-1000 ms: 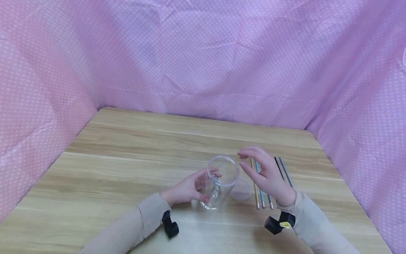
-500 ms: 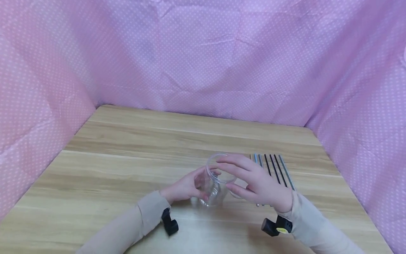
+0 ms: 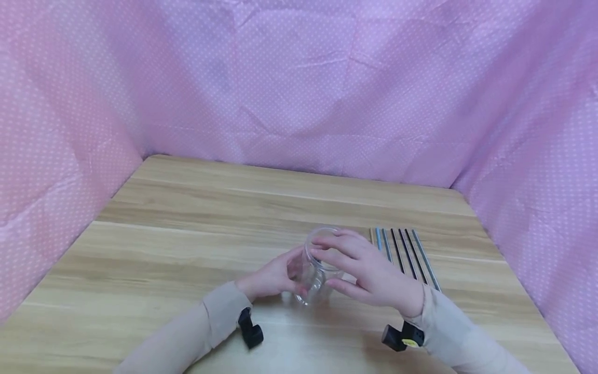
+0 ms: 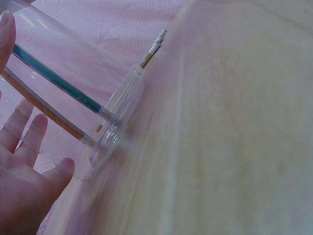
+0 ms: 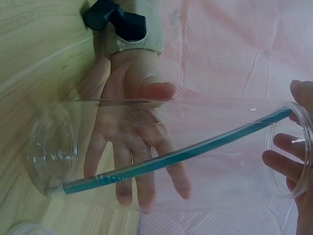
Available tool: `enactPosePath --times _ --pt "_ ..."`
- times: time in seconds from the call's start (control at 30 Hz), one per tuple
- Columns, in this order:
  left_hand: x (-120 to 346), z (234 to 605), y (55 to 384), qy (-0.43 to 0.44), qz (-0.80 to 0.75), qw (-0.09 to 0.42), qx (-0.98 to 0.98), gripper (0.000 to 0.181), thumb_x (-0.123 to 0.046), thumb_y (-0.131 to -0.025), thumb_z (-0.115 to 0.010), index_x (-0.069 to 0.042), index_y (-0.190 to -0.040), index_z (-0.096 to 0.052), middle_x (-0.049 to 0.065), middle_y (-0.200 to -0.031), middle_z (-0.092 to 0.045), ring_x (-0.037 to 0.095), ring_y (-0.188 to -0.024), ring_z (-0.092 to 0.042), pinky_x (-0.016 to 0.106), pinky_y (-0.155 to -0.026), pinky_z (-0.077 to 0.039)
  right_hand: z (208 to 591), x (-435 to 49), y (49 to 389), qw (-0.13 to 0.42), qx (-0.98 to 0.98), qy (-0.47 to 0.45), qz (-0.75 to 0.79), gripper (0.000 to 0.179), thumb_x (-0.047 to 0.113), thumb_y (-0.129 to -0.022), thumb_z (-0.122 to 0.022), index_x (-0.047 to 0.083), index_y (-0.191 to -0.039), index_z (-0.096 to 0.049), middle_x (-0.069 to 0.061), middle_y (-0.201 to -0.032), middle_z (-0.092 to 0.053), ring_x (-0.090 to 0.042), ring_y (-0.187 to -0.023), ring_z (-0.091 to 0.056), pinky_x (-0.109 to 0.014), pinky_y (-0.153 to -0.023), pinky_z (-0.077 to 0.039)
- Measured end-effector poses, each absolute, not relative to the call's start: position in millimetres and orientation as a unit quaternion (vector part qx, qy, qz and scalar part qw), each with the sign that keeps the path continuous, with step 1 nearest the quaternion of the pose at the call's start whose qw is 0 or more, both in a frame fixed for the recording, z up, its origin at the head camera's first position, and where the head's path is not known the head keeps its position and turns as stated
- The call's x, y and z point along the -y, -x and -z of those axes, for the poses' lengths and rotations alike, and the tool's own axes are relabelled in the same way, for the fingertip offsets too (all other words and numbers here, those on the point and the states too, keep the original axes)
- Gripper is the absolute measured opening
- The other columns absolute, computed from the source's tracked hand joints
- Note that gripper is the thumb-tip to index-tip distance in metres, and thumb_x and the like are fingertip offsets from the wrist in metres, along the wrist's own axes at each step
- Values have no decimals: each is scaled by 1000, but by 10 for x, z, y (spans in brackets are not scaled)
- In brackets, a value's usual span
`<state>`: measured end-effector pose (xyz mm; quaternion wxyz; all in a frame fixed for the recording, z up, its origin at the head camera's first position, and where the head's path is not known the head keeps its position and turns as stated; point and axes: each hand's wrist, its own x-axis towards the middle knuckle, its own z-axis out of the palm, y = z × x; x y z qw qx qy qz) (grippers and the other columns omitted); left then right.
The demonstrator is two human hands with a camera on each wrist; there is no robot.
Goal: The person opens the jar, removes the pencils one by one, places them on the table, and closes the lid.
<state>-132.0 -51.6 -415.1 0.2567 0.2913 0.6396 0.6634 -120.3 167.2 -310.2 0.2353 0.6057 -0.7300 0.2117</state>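
Observation:
A tall clear plastic jar [image 3: 316, 288] stands on the table between both hands, its round mouth up. My left hand [image 3: 273, 278] grips its lower side, thumb nearer me and fingers behind; the right wrist view shows these fingers through the wall. My right hand [image 3: 369, 267] holds the jar near the rim, fingers over the mouth and thumb on the near side. Through the jar, the right wrist view shows a slanting teal pencil [image 5: 171, 157]. An orange pencil [image 4: 41, 105] appears beside the teal one through the wall in the left wrist view.
Several pencils [image 3: 406, 246] lie side by side right of the jar, partly behind my right hand and sleeve. A clear round lid [image 5: 29, 229] lies by the jar's base. Pink dotted cloth [image 3: 299, 93] hangs around the wooden table [image 3: 187, 208].
My right hand has moved left from beside the jar onto its rim, covering the lid and uncovering more pencils in the head view. My left hand keeps its grip.

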Motion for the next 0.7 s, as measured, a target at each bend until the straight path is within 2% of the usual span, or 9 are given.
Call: enactPosePath --times 0.3,0.53,0.7 --pt "511 4157 1320 -285 -663 260 -641 100 8 -73 -71 -16 -152 -15 7 -156 -27 29 -141 -28 49 -116 -20 3120 -1681 1188 220 743 -597 -208 41 33 -98 -47 5 -127 -55 -12 -128 -57 -24 -116 -53 -46 -105 -38" --pt "514 4142 1306 -291 -660 253 -644 96 7 -76 -70 -10 -152 -13 15 -154 -27 35 -140 -28 51 -115 -22 3111 -1683 1170 212 750 -592 -204 41 33 -98 -47 5 -127 -56 -11 -128 -58 -25 -115 -53 -45 -107 -36" --pt "514 4135 1303 -294 -663 254 -640 95 7 -77 -70 -8 -152 -14 16 -154 -26 35 -141 -27 50 -116 -21 3111 -1688 1167 207 753 -590 -206 42 34 -99 -44 5 -126 -57 -11 -127 -58 -25 -116 -54 -43 -107 -36"
